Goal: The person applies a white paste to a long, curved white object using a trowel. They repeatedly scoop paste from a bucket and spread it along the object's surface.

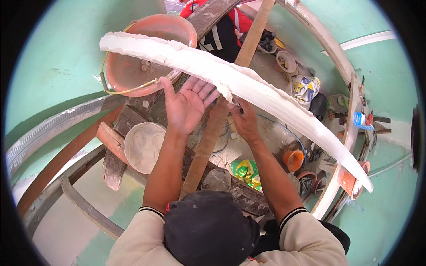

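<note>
A long, curved white plaster moulding [266, 98] spans the view from upper left to lower right, its upper surface rough with plaster. Below its near edge my left hand [185, 106] is open, palm up, with fingers spread and their tips close to the edge. A clump of plaster [225, 91] hangs from that edge between my hands. My right hand [244, 120] is closed just beneath the clump. It grips a small dark tool [239, 107], mostly hidden by the fingers, so its kind is unclear.
A large orange tub [117, 73] with a yellow-green handle stands at upper left, partly behind the moulding. A white bucket [126, 153] of pale plaster sits left of my forearm. Wooden planks [208, 142] cross below. Small buckets, an orange pot [293, 160] and bags lie to the right.
</note>
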